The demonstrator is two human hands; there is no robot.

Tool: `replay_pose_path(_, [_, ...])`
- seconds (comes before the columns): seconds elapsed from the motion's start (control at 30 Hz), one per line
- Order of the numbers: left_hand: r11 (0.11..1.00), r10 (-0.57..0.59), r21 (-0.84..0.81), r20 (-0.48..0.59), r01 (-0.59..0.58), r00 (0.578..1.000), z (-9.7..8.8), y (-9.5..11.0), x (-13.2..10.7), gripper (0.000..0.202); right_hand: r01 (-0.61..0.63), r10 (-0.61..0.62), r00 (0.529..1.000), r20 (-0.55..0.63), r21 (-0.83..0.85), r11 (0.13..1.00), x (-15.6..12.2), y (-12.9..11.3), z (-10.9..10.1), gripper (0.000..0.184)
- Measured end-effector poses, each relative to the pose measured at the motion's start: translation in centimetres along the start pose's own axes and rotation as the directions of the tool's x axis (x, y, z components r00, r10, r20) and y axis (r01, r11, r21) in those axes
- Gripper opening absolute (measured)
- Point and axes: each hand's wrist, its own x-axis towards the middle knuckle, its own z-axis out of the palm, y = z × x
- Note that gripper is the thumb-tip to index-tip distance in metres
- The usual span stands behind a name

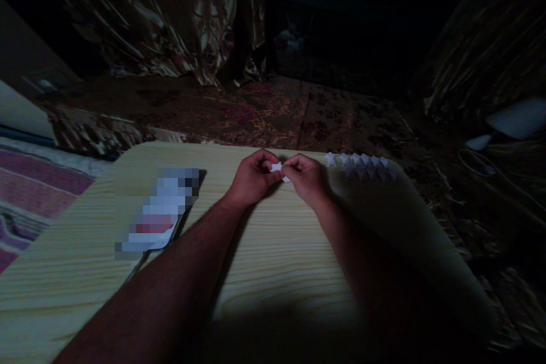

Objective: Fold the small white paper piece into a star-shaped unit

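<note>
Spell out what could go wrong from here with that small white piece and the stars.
The small white piece, pinched between the left hand and right hand, might crease or slip. The right hand could brush the white stars beside it, perhaps over the table's far edge. Dim light may hide mistakes.

Matt paper piece (276, 167), wooden tabletop (273, 256)

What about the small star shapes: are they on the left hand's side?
No, the star shapes lie in rows to the right of the right hand.
</note>
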Motion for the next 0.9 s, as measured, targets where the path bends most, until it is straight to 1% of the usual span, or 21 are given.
replay_pose_path(0.17, [1.0, -0.005, 0.003, -0.017, 0.005, 1.0, 0.1, 0.05, -0.06, 0.041, -0.004, 0.004, 1.0, -0.007, -0.007, 1.0, -0.04, -0.17, 0.03, 0.006])
replay_pose_path(0.43, [1.0, 0.015, -0.003, 0.029, -0.015, 0.999, 0.01, -0.13, -0.01, 0.037, -0.01, 0.01, 1.0, 0.022, 0.017, 1.0, -0.02, 0.07, -0.04, 0.008])
replay_pose_path(0.67, [0.999, 0.028, 0.041, 0.03, -0.029, 0.999, 0.11, 0.1, -0.09, 0.039, -0.004, 0.005, 1.0, 0.02, -0.008, 1.0, -0.05, 0.02, -0.03, 0.007])
replay_pose_path(0.9, [0.999, 0.029, 0.031, 0.043, -0.03, 0.999, 0.1, 0.05, -0.08, 0.037, 0.001, -0.001, 1.0, 0.021, -0.007, 1.0, -0.04, 0.13, -0.03, 0.008])
